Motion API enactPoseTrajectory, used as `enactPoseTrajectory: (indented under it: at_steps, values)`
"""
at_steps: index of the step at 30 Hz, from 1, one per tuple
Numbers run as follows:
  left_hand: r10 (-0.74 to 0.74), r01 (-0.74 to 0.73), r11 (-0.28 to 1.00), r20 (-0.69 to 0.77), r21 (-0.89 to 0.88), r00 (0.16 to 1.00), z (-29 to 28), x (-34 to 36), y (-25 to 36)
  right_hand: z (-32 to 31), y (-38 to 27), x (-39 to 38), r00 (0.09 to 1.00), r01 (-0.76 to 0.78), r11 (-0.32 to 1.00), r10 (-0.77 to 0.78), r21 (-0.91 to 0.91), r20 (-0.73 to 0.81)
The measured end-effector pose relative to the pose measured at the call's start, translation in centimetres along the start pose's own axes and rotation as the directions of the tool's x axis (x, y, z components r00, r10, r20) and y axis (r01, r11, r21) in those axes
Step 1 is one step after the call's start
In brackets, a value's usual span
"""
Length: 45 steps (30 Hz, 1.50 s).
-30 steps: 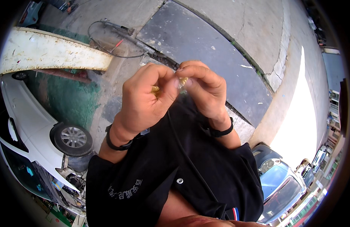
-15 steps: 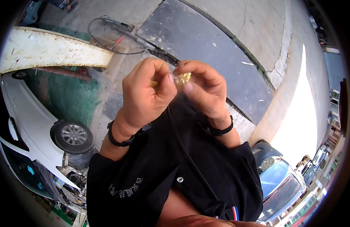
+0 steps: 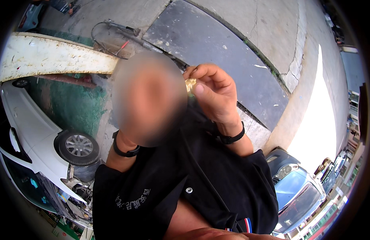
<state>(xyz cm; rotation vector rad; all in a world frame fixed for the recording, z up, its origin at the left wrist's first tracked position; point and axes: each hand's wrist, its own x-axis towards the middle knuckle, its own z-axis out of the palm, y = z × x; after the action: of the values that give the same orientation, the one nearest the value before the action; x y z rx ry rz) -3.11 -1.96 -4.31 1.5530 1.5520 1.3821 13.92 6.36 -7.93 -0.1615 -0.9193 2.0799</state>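
Note:
Between the thumb and fingers of my right hand (image 3: pixel 218 96) is a small, pale yellow, bumpy piece (image 3: pixel 190 85); its exact kind does not show. The hand is closed in a pinch, held up in front of my chest. My left hand (image 3: pixel 149 96) is raised just beside the piece, on its left. A round blur covers that hand, so its fingers and anything in them cannot be made out. Both wrists wear black bands.
A rust-spotted white beam (image 3: pixel 61 55) reaches in from the left above a white car (image 3: pixel 35 116) with its engine bay exposed. Beyond my hands lie a dark ground plate (image 3: pixel 209 48) and a hose (image 3: pixel 95 34). A blue car (image 3: pixel 291 188) stands at lower right; a person's leg (image 3: pixel 63 5) shows at top left.
Earlier, the fingers of my left hand were pinched close to the piece; a blur now covers them. My right hand keeps its pinch and has shifted very slightly left.

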Motion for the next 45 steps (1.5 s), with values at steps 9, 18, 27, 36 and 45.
enactPoseTrajectory:
  at_steps: [9,18,27,36,45]
  values:
    - [0.119,-0.092,0.909,-0.041,0.407,0.992,-1.3,-0.8,0.9,0.1,-0.2,0.3,0.999,-0.014,0.998,0.012,-0.053,-0.032]
    - [0.101,-0.079,0.957,-0.065,0.279,0.993,-1.6,-0.3,1.1,-0.2,-0.4,0.6,0.993,-0.056,0.997,0.060,0.043,-0.100]
    - [0.289,-0.285,0.930,0.019,0.233,0.957,-0.7,1.8,2.3,0.5,-0.4,0.4,0.969,-0.139,0.986,0.154,0.093,-0.195]
    - [0.242,-0.240,0.960,0.006,0.147,0.970,-0.6,1.1,1.8,1.6,-0.2,0.0,0.952,-0.113,0.992,0.092,-0.056,-0.293]
    - [0.132,-0.125,0.986,-0.056,0.106,0.990,0.0,0.8,2.0,3.3,-0.1,-0.9,0.942,0.035,0.941,-0.144,-0.336,-0.305]
